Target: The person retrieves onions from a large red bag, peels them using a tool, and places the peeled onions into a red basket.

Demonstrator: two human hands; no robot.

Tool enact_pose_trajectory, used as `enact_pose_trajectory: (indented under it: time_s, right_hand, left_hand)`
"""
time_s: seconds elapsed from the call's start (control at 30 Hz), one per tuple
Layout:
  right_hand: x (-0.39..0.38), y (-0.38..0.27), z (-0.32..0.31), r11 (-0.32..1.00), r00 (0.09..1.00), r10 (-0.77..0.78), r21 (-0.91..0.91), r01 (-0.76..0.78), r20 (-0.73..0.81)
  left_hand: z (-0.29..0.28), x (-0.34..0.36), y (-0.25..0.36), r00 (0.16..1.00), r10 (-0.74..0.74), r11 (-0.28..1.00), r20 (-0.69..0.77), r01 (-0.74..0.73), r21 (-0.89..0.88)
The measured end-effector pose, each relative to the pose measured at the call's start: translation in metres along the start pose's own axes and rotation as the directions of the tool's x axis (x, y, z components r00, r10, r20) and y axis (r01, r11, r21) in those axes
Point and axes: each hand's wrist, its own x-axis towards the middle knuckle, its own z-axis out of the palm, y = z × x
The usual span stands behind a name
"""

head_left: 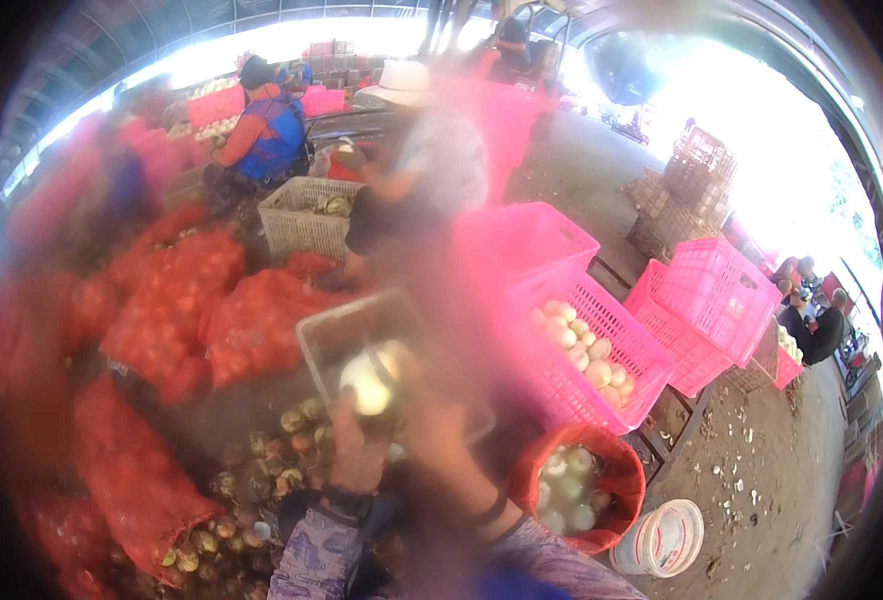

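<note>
A pale, round peeled onion point(369, 384) is held up in front of me over a light plastic crate point(323, 350). Below the onion, my left hand point(357, 450) is closed on it, thumb up along its near side. My right hand point(435, 412) comes against the onion's right side with bent fingers. Blur and glare hide whatever is in that hand. Unpeeled onions point(296, 420) lie in a heap beneath and left of my hands. To the right of my right forearm, peeled onions point(568, 490) fill a red-lined bucket point(616, 452).
Red mesh sacks point(176, 300) crowd the left side. Pink crates point(601, 400) stand at right, one holding peeled onions, with a white bucket point(658, 538) nearer me. A person in a white hat point(426, 150) and one in a blue vest point(279, 130) sit ahead.
</note>
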Motion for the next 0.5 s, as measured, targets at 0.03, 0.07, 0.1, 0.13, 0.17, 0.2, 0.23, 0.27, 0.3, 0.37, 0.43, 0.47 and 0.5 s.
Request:
enact_pose_trajectory:
  time_s: [0.03,0.07,0.1,0.13,0.17,0.2,0.23,0.27,0.3,0.37,0.43,0.47,0.5]
  right_hand:
    - [0.001,-0.004,-0.002,0.995,0.998,-0.023,0.093,0.028,-0.051]
    - [0.003,-0.004,-0.005,0.982,0.994,-0.038,0.179,0.057,-0.103]
    - [0.003,-0.005,-0.004,0.974,0.988,-0.014,0.222,0.048,-0.153]
    - [0.001,-0.004,-0.002,0.974,0.987,-0.019,0.219,0.054,-0.161]
    - [-0.002,-0.004,0.001,0.926,0.989,0.110,0.372,-0.065,-0.101]
    - [-0.004,-0.003,0.005,0.841,0.974,0.226,0.509,-0.185,-0.019]
    - [-0.001,-0.002,0.004,0.844,0.974,0.226,0.505,-0.183,-0.024]
    - [0.002,0.000,0.004,0.755,0.950,0.312,0.608,-0.245,-0.004]
    - [0.005,0.002,0.003,0.649,0.919,0.394,0.699,-0.300,0.029]
    - [0.013,0.012,-0.003,0.547,0.885,0.447,0.741,-0.389,0.134]
    - [0.007,0.007,-0.002,0.286,0.770,0.491,0.759,-0.585,0.409]
    - [0.010,0.000,-0.024,0.231,0.760,0.540,0.805,-0.547,0.362]
    - [0.016,-0.007,-0.037,0.170,0.749,0.581,0.851,-0.496,0.320]
  left_hand:
    - [-0.001,-0.003,0.001,0.999,-0.027,1.000,-0.023,0.027,-0.013]
    - [0.003,-0.002,0.001,0.997,-0.061,0.998,-0.042,0.060,-0.030]
    - [0.010,-0.004,0.001,0.994,-0.089,0.996,-0.063,0.087,-0.034]
    - [0.011,-0.003,0.003,0.995,-0.085,0.996,-0.054,0.083,-0.034]
    - [0.009,-0.005,0.006,0.994,-0.105,0.990,-0.031,0.101,-0.100]
    - [0.007,-0.007,0.007,0.992,-0.124,0.979,-0.011,0.121,-0.164]
    - [0.008,-0.006,0.005,0.992,-0.126,0.978,-0.005,0.123,-0.167]
    - [0.008,-0.005,0.001,0.993,-0.115,0.979,0.011,0.115,-0.170]
    - [0.008,-0.005,-0.001,0.994,-0.106,0.979,0.024,0.108,-0.173]
    - [0.016,-0.003,0.002,0.997,-0.071,0.997,0.007,0.071,-0.041]
    - [-0.008,-0.006,0.007,0.998,0.064,0.932,0.018,-0.066,0.355]
    - [-0.011,0.002,-0.008,0.995,0.072,0.910,0.073,-0.095,0.404]
    - [-0.009,0.007,-0.017,0.998,0.014,0.959,0.058,-0.030,0.282]
